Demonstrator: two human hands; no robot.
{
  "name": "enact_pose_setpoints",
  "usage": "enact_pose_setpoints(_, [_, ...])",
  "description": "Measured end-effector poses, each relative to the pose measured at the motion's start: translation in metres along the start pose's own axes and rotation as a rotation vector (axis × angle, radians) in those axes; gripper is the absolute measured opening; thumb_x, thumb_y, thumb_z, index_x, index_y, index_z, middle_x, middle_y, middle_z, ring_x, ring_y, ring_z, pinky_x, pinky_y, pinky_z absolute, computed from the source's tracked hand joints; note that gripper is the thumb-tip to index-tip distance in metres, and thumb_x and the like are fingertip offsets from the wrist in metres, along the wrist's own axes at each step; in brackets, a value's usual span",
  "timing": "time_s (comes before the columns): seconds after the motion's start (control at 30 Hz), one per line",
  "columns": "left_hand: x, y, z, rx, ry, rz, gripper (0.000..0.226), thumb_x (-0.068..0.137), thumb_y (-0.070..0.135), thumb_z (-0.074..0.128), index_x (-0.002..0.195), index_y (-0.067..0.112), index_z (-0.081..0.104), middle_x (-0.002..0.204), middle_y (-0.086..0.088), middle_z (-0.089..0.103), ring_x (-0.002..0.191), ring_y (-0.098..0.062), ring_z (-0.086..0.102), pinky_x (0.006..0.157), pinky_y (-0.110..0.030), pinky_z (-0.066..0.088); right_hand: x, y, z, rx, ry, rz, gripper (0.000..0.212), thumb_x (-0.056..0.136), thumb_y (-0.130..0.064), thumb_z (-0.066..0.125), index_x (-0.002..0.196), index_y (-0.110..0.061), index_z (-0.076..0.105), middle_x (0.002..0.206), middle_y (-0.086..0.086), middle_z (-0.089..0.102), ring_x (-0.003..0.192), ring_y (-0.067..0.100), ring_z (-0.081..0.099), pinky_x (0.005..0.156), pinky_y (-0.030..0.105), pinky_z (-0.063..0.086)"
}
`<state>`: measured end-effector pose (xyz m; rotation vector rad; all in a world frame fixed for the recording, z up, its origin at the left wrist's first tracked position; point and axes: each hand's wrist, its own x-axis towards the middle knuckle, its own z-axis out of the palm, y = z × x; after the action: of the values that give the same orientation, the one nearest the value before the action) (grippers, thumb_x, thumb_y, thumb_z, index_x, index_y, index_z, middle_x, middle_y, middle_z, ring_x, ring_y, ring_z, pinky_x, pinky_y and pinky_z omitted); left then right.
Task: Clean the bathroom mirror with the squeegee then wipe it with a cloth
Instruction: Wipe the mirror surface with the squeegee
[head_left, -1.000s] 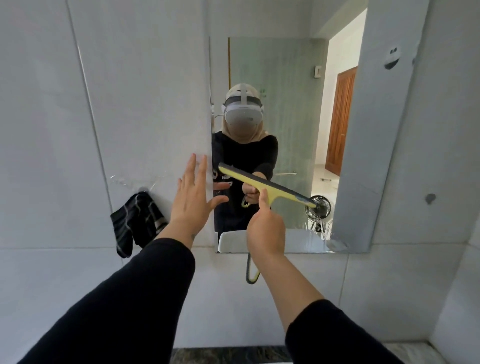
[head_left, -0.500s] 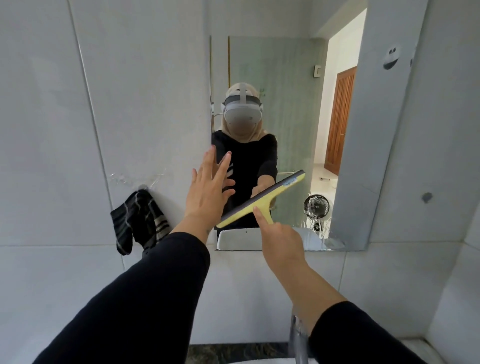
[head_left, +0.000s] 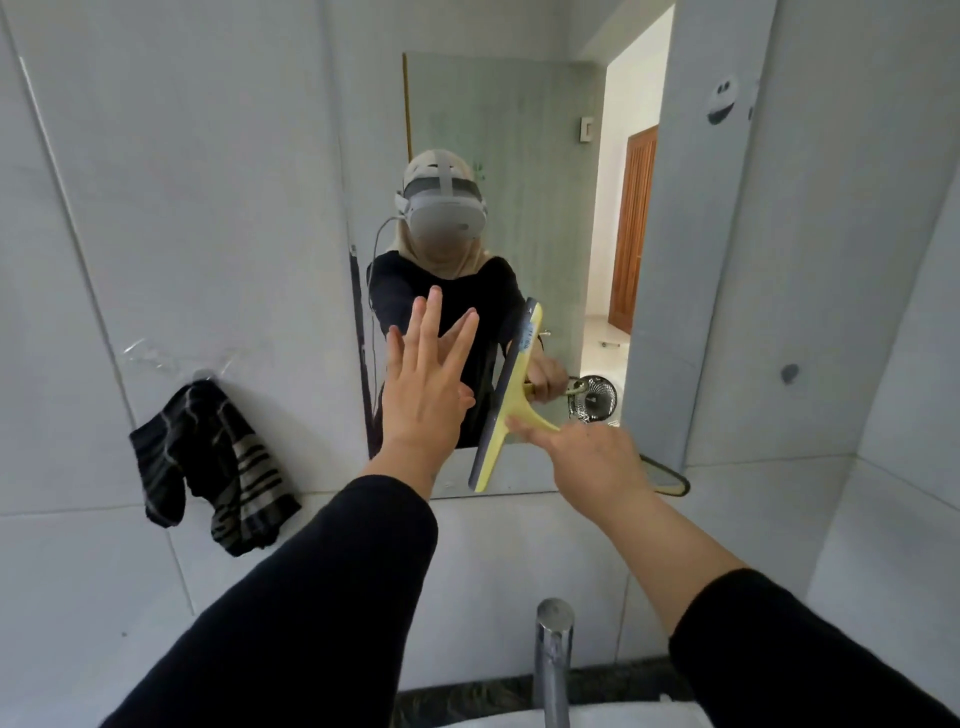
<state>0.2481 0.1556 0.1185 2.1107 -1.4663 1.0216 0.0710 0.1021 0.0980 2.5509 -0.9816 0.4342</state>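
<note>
Yellow squeegee (head_left: 506, 410) sits on the mirror (head_left: 550, 218) near its lower edge, centre frame, blade running almost vertical with the top tipped a little right. Its handle sticks out to the lower right into the right hand (head_left: 592, 457), which is clamped round it. Left hand (head_left: 426, 384) is just left of the blade, fingers spread flat and holding nothing. Striped cloth (head_left: 213, 462) hangs on the wall, lower left.

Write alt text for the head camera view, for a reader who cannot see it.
A person's right hand holds a yellow squeegee nearly upright against a bathroom mirror, while the open left hand is raised, fingers spread, at the glass beside it. A dark striped cloth hangs on the tiled wall to the left, and a chrome tap stands below.
</note>
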Motion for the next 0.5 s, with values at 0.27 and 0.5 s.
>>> enact_pose_setpoints(0.27, [0.001,0.013,0.005,-0.091,-0.025,-0.059,0.098,0.081,0.020,0.067,0.151,0.028,-0.001,0.157,-0.015,-0.018,0.145,-0.033,-0.017,0.118,-0.053,0.011,-0.001,0.030,0.000,-0.081,-0.014,0.010,0.082,0.090,0.001,0.035,0.142,-0.056,0.008,0.077,0.001,0.044,0.067,0.020,0.045,0.048,0.030,0.028])
enact_pose_setpoints(0.5, [0.000,0.012,0.003,-0.073,-0.019,-0.067,0.097,0.082,0.019,0.067,0.150,0.029,-0.001,0.158,-0.013,-0.016,0.145,-0.032,-0.014,0.118,-0.053,0.014,-0.010,0.054,0.005,-0.069,-0.054,0.108,0.088,0.087,0.004,0.038,0.141,-0.059,0.009,0.075,-0.002,0.046,0.063,0.019,0.047,0.053,0.029,0.037])
